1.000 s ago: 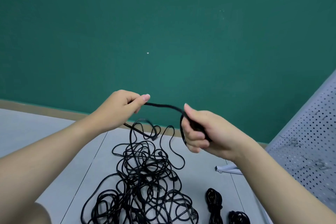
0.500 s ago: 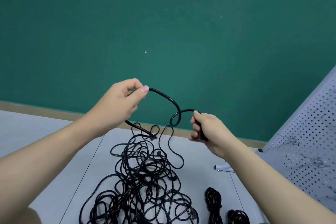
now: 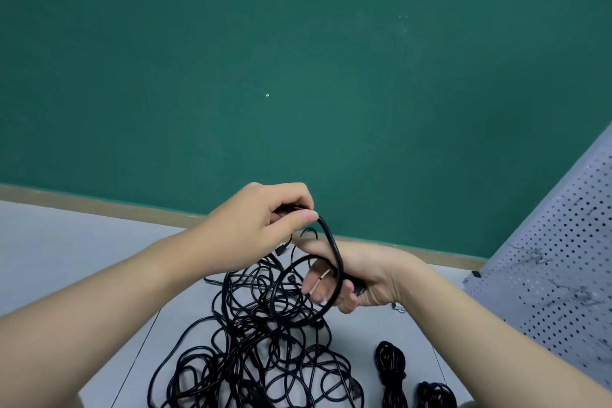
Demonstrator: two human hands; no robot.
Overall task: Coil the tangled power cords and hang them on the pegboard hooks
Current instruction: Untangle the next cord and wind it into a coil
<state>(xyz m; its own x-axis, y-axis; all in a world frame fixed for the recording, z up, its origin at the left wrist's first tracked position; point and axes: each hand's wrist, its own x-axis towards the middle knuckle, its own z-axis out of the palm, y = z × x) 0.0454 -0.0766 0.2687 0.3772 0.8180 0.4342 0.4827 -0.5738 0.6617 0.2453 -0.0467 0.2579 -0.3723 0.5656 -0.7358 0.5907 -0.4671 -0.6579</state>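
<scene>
Left hand: the left hand (image 3: 261, 225) is raised above the pile, thumb and curled fingers pinching the cord (image 3: 332, 248) near its upper end.
Right hand: the right hand (image 3: 344, 275) sits just below and to the right of the left, palm turned toward the left; its lower fingers curl around the cord where the loop crosses the palm, while the thumb lies stretched along the top.
Cord: black, it arcs from the left hand's pinch down across the right palm, then sweeps round into 1 loop hanging to the left of the right hand (the loop's lower edge merges visually with the pile, so I cannot tell whether it touches).
Pile: a tangle (image 3: 261, 351) of black cords lies on the table (image 3: 82, 258), directly beneath both hands and reaching to the bottom edge of the view.
Coils: 2 coiled bundles (image 3: 390, 371) lie on the table to the right of the tangle, side by side, apart from it.
Pegboard: a pale perforated pegboard (image 3: 559, 262) leans at the right edge, with several thin metal hooks (image 3: 530, 253) on it, none carrying a cord.
Wall: a green wall (image 3: 298, 60) stands behind the table.
</scene>
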